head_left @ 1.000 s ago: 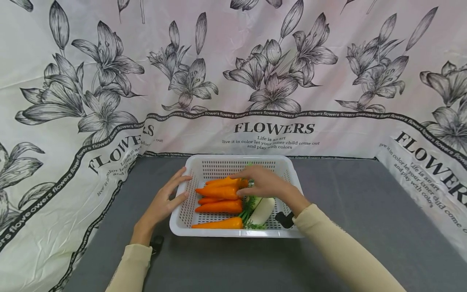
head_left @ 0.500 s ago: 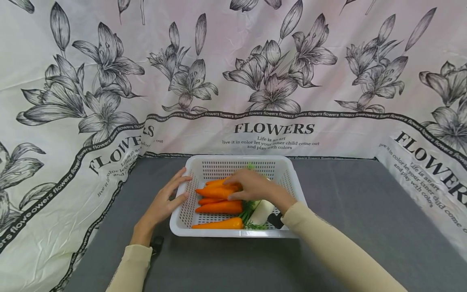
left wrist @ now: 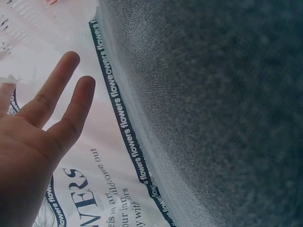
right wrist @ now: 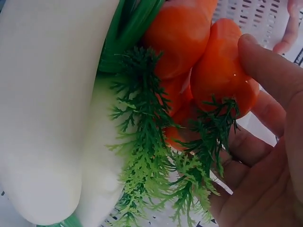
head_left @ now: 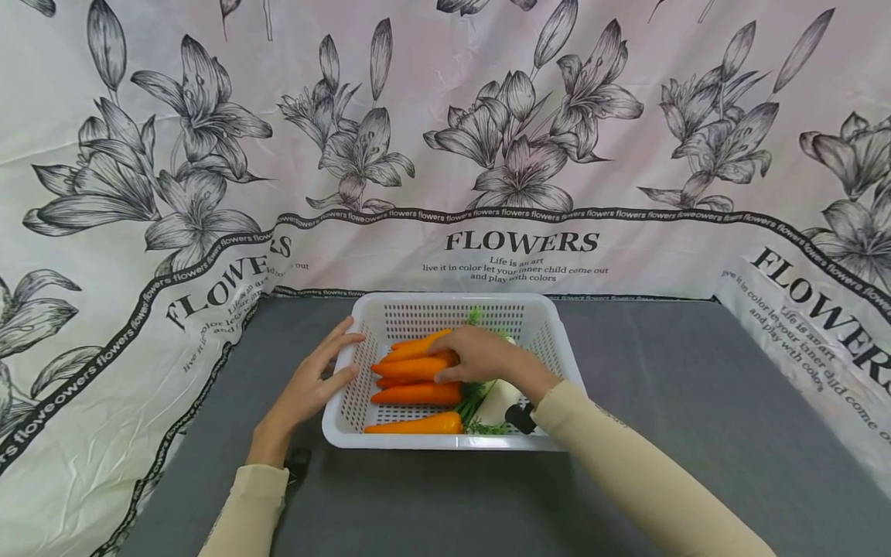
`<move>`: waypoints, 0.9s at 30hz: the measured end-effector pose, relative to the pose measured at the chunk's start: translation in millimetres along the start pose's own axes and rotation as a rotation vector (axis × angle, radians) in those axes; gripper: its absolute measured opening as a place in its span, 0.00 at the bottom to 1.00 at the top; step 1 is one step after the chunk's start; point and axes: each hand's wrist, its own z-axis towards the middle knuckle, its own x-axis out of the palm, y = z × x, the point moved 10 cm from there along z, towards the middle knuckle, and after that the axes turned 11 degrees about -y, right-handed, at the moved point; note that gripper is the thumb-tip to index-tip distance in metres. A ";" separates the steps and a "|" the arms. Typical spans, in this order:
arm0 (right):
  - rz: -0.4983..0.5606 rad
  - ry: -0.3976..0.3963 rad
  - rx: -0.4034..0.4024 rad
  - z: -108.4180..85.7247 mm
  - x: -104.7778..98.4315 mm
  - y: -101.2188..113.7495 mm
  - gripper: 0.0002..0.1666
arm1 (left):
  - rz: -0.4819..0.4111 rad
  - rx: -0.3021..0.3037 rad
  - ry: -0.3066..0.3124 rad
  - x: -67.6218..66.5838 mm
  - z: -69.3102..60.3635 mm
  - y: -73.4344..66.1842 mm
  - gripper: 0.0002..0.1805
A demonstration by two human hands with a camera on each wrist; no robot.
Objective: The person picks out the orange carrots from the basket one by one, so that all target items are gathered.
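Observation:
A white perforated plastic basket (head_left: 431,442) holds several orange carrots and white radishes. My right hand (head_left: 487,357) reaches in from the right and grips an orange carrot (head_left: 414,367) by its thick leafy end. In the right wrist view, the thumb presses one side of that carrot (right wrist: 222,71) and the fingers lie behind it. Feathery green leaves (right wrist: 147,123) hang below. A white radish (head_left: 497,401) lies beside the hand. At the basket's left rim rests my left hand (head_left: 313,383), its fingers spread; the left wrist view shows them extended, holding nothing.
Other carrots (head_left: 418,424) lie side by side in the basket, tips to the left. The basket stands on a grey table (head_left: 668,402). Behind it hangs a white cloth (head_left: 515,267) printed with flowers, which also lines both sides.
My right hand has moved slightly left and closed on the carrot's thick end. The rearmost carrot looks a little more tilted. The left hand stays on the rim.

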 end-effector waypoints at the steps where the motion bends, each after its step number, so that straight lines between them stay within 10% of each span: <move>1: 0.000 0.003 0.005 -0.6 -0.4 -0.3 0.23 | -0.001 0.000 0.000 0.1 -0.1 0.1 0.27; 15: 0.167 -0.051 0.052 -16.7 -32.5 -10.5 0.29 | 0.009 -0.005 0.005 -0.7 0.3 -2.7 0.27; 22: 0.190 -0.201 0.062 -36.4 -79.5 -27.8 0.28 | -0.006 -0.016 0.007 -0.2 0.5 -2.4 0.27; 27: 0.195 -0.323 0.212 -62.4 -111.4 -61.9 0.28 | -0.007 -0.018 0.007 0.3 0.7 -1.5 0.27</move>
